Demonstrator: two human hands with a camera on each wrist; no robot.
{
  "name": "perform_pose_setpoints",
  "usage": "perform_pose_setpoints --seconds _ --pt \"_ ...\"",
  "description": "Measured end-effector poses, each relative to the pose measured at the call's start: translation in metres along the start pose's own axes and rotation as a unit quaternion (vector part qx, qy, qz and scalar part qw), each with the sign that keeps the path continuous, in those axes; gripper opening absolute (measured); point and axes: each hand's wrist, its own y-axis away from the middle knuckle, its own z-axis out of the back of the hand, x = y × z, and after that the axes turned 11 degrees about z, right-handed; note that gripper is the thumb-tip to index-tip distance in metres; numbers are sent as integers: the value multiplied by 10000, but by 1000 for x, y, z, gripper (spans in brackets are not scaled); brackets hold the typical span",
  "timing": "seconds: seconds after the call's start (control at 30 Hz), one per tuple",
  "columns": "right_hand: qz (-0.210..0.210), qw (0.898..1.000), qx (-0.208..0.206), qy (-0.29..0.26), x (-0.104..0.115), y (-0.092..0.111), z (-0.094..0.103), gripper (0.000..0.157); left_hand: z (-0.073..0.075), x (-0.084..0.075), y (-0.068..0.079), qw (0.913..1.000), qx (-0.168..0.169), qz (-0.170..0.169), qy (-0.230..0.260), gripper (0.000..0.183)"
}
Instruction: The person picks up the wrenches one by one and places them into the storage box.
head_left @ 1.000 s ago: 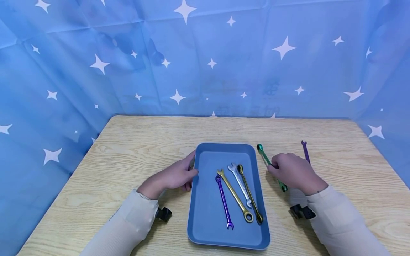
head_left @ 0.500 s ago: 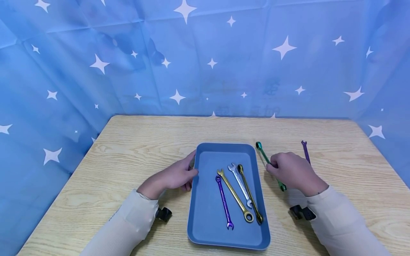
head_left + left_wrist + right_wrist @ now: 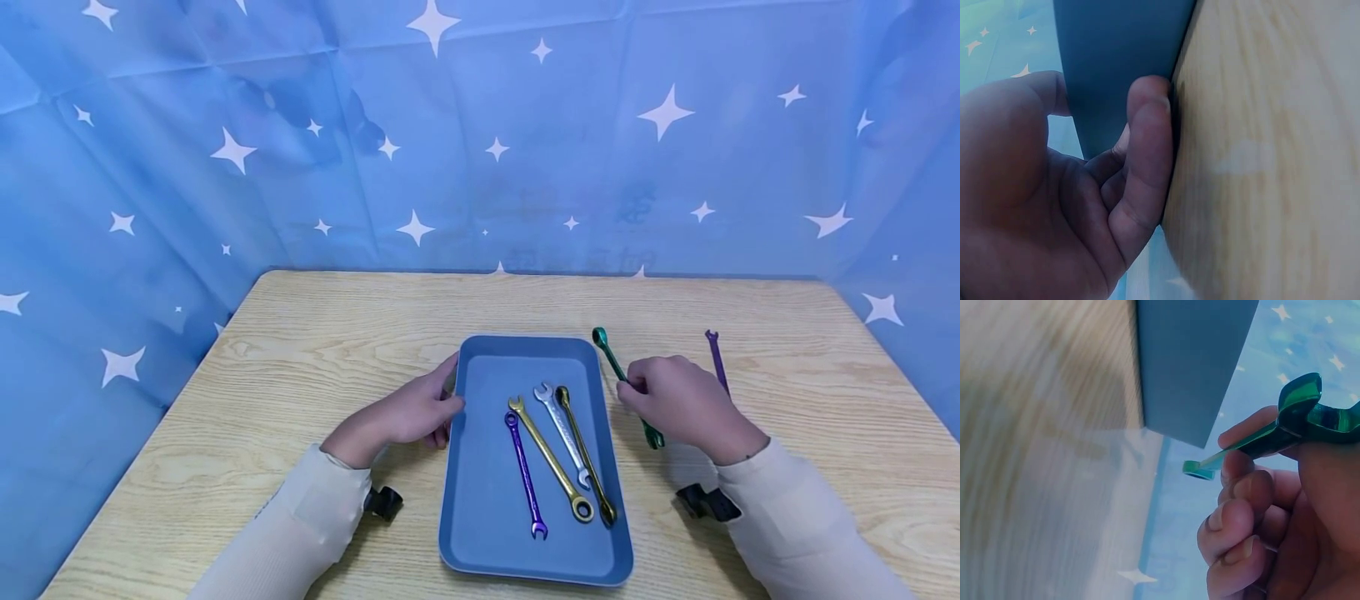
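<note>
A blue tray [image 3: 480, 533] holds a purple wrench [image 3: 525, 475], a gold wrench [image 3: 551, 458], a silver wrench [image 3: 562, 433] and a dark gold wrench [image 3: 588, 462]. At its left side my left hand [image 3: 412, 410] grips the wall, thumb over the rim and curled fingers [image 3: 1147, 144] along the outside. Right of the tray, my right hand [image 3: 678, 404] pinches a green combination wrench [image 3: 611, 354] between thumb and fingers. In the right wrist view the wrench [image 3: 1260, 439] is raised off the table, its open end toward the camera; the hand covers its middle.
Another purple wrench [image 3: 716, 358] lies on the wooden table [image 3: 360, 325] behind the right hand, its lower end hidden. A blue curtain with white stars [image 3: 525, 167] stands along the table's back and sides. Small black wrist devices [image 3: 708, 502] sit below both hands.
My right hand has shifted slightly left with the green wrench, whose ring end has moved up and left toward the tray's far right corner. The left hand and tray have stayed put.
</note>
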Motion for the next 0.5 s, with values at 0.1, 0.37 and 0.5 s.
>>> perform_pose_setpoints --seconds 0.1,0.37,0.5 --pt "17 10000 -36 -26 5 0 1 43 0 0 0 10000 -8 -3 -7 77" --pt "69 9999 -82 -40 13 1 1 39 0 1 0 10000 -9 -4 -29 77" --pt "87 9999 -119 -19 14 2 0 40 0 1 0 10000 -12 -38 -3 78"
